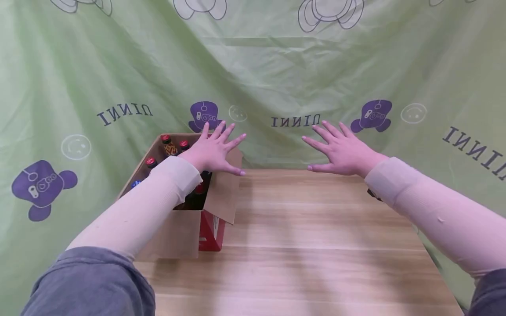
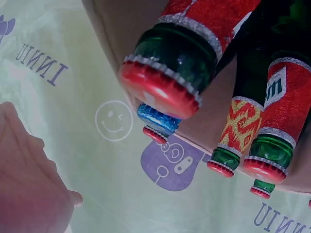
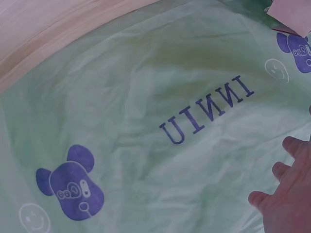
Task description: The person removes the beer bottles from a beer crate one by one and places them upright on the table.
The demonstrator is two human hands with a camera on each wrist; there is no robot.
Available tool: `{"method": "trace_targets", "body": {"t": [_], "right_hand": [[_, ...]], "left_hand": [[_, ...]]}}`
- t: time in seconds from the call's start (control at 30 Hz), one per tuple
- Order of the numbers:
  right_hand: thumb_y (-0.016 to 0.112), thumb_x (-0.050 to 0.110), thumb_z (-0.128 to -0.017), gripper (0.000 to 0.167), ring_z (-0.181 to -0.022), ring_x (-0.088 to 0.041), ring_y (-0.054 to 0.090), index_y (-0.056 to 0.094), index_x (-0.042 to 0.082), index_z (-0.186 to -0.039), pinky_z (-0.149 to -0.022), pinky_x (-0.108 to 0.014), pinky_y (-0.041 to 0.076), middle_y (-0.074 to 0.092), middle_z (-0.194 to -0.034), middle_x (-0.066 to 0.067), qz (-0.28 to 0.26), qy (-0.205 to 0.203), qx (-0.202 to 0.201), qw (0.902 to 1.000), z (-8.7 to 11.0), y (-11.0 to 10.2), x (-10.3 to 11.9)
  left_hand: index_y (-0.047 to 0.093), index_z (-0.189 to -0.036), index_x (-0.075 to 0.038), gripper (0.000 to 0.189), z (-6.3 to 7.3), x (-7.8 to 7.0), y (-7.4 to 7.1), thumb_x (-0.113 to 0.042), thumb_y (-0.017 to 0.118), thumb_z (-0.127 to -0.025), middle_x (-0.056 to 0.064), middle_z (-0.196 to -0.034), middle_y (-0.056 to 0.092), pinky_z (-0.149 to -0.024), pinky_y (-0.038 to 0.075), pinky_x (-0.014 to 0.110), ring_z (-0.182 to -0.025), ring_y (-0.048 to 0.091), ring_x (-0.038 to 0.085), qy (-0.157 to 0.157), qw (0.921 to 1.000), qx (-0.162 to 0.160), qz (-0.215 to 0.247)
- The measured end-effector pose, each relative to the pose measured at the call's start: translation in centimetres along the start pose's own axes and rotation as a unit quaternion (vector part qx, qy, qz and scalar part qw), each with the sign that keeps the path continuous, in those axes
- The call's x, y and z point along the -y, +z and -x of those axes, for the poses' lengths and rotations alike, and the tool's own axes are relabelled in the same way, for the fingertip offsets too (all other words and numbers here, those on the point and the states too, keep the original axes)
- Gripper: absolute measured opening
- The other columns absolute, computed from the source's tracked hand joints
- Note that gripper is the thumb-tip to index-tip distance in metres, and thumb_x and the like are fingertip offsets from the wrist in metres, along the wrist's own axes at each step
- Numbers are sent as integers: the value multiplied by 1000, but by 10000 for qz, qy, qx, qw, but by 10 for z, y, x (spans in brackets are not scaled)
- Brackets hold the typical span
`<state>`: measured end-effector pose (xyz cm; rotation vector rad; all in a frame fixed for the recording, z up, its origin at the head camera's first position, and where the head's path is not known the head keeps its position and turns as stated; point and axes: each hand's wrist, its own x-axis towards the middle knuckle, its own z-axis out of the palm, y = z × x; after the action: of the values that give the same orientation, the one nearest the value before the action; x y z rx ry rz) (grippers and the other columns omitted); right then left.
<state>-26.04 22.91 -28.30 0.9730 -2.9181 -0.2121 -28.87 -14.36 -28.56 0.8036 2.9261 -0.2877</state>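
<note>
My left hand (image 1: 213, 151) is held out over the right side of an open cardboard box (image 1: 187, 245), fingers spread, holding nothing. Inside the box stand several capped bottles; one bottle (image 1: 170, 146) has a red cap and a patterned neck. The left wrist view shows a green glass bottle (image 2: 170, 58) with a red crown cap up close, and a blue-necked bottle (image 2: 158, 119) behind it. Part of my left hand (image 2: 31, 179) is at that view's left edge. My right hand (image 1: 345, 151) reaches forward above the table's far edge, fingers spread and holding nothing.
The box stands on the left of a wooden table (image 1: 316, 245), one flap (image 1: 223, 193) folded outward to the right. A green printed curtain (image 1: 269, 79) hangs behind the table. A small dark object (image 1: 373, 194) shows partly beneath my right forearm.
</note>
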Motion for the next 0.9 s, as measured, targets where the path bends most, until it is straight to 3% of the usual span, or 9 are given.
{"method": "trace_targets", "body": {"t": [0.23,0.43,0.73,0.9], "right_hand": [[52,66,-100,86,-155,-46,4,25,18,-166,-121,-67,-1,12,-169,-25,-133,-34,20,9999,-19,-2,9],[52,64,-100,87,-156,-44,1,21,18,-167,-122,-64,3,9,-170,-24,-727,46,-135,9973,-44,-2,26],[53,58,-102,85,-156,-40,8,19,16,-167,-125,-54,11,12,-171,-20,-1883,-117,-385,9813,-89,2,71],[52,59,-102,84,-157,-37,9,16,20,-168,-124,-54,16,11,-172,-17,-2706,-6,-309,9622,-110,8,97]], "left_hand": [[0,-167,-30,112,4,14,-6,-87,50,-85,13,-172,-12,-116,-18,65,-155,-18,36,-211,9995,-132,179],[-3,-167,-29,109,13,40,-13,-84,49,-88,16,-171,-14,-117,-12,69,-154,-20,38,-606,9946,-297,788],[-12,-165,-28,111,44,95,-14,-83,47,-89,18,-168,-22,-116,-17,66,-152,-24,41,-1453,9687,-551,1935],[-16,-164,-25,111,67,127,-3,-80,48,-92,24,-166,-23,-117,-12,68,-151,-23,45,-1842,9499,-541,2466]]}}
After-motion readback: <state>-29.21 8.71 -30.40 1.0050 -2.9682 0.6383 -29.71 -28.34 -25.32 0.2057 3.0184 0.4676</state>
